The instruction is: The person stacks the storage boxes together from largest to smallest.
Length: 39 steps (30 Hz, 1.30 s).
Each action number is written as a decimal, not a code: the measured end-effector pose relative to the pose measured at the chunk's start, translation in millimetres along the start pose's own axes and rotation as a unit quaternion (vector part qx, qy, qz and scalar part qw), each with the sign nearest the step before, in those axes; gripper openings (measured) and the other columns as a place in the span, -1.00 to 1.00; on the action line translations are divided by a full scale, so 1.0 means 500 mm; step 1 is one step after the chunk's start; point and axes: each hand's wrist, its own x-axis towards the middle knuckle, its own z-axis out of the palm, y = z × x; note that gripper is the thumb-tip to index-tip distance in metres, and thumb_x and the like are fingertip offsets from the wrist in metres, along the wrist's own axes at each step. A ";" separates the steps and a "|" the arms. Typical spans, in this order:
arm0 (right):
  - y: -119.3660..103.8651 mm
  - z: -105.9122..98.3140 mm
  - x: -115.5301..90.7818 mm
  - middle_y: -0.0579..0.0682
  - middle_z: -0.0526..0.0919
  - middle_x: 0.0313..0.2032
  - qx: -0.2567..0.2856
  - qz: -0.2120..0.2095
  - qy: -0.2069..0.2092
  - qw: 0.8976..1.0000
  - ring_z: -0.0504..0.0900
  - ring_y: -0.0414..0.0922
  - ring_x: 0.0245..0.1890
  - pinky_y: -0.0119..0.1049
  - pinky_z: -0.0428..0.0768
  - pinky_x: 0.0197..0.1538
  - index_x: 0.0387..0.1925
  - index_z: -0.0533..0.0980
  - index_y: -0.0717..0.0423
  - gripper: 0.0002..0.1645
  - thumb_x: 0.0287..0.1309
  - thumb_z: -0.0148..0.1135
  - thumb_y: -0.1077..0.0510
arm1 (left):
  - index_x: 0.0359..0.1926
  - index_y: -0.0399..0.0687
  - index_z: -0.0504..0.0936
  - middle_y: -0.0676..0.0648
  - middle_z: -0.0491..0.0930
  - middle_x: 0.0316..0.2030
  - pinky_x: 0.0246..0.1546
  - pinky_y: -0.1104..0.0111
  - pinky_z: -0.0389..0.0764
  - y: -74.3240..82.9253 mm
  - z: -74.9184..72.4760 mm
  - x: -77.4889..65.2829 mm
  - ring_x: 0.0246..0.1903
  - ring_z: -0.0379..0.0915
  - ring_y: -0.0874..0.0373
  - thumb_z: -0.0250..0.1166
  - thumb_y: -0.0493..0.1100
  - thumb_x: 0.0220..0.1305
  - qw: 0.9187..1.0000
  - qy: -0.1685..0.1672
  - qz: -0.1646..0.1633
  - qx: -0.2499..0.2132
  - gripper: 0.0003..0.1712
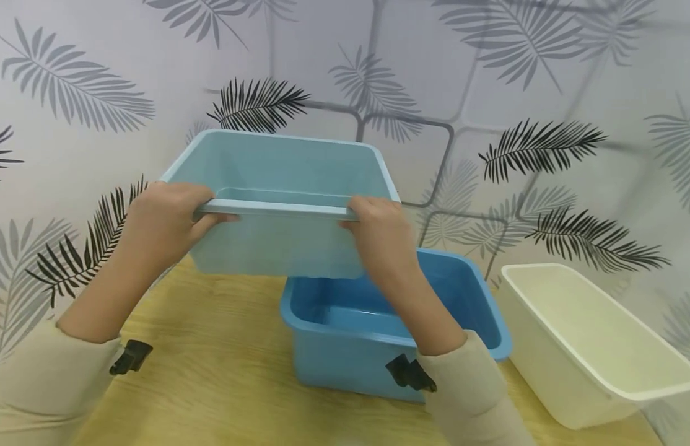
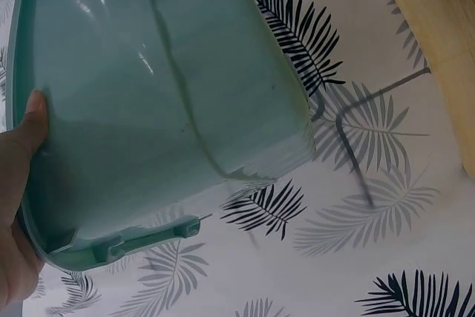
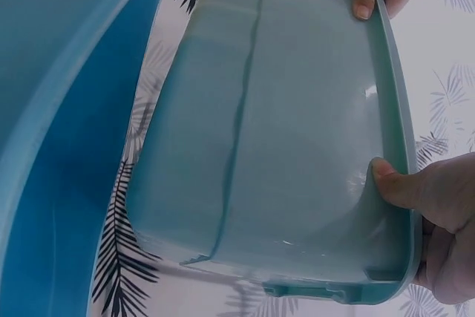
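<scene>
Both hands hold a light teal plastic bin [image 1: 278,241] up in the air by its near rim. My left hand [image 1: 169,217] grips the rim near its left end, thumb under the lip. Toward the right end, my right hand [image 1: 381,232] grips the same rim. The bin's inside shows nothing in it. In the left wrist view the left hand [image 2: 18,206] has its thumb pressed on the bin's outer wall [image 2: 148,124]. The right wrist view shows the right hand [image 3: 438,206] doing likewise on the outer wall [image 3: 304,124].
A blue bin [image 1: 350,365] stands on the wooden table [image 1: 211,371], below and right of the held bin. Right of it a cream bin [image 1: 557,359] sits at the table's edge. Behind them is a wall covering [image 1: 423,74] with a leaf pattern.
</scene>
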 end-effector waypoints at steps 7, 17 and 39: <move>0.030 -0.015 -0.017 0.04 0.69 -0.41 -0.006 0.010 -0.001 1.000 0.63 -0.02 -0.36 -0.20 0.58 -0.27 -0.44 0.54 0.16 -0.80 -0.13 0.35 0.14 | -0.73 -0.12 0.27 -0.05 0.26 -0.81 -0.74 0.39 0.14 0.034 0.022 0.011 -0.76 0.11 0.13 0.33 0.08 -0.22 1.000 0.004 0.000 -0.002 -0.52; 0.083 -0.047 -0.053 0.09 0.64 -0.49 0.021 0.020 -0.003 1.000 0.57 0.00 -0.46 -0.22 0.49 -0.40 -0.51 0.47 0.20 -0.81 -0.10 0.32 0.19 | -0.69 -0.12 0.33 -0.08 0.39 -0.76 -0.73 0.34 0.29 0.085 0.061 0.022 -0.73 0.29 0.08 0.38 0.05 -0.20 1.000 0.001 0.003 -0.006 -0.55; 0.158 -0.114 -0.120 0.11 0.60 -0.54 -0.031 0.056 0.012 0.998 0.53 0.03 -0.49 -0.14 0.47 -0.42 -0.45 0.50 0.19 -0.81 -0.13 0.35 0.21 | -0.72 -0.12 0.31 0.00 0.23 -0.81 -0.70 0.38 0.22 0.189 0.095 0.062 -0.76 0.16 0.17 0.33 0.10 -0.14 0.999 0.003 0.026 -0.039 -0.52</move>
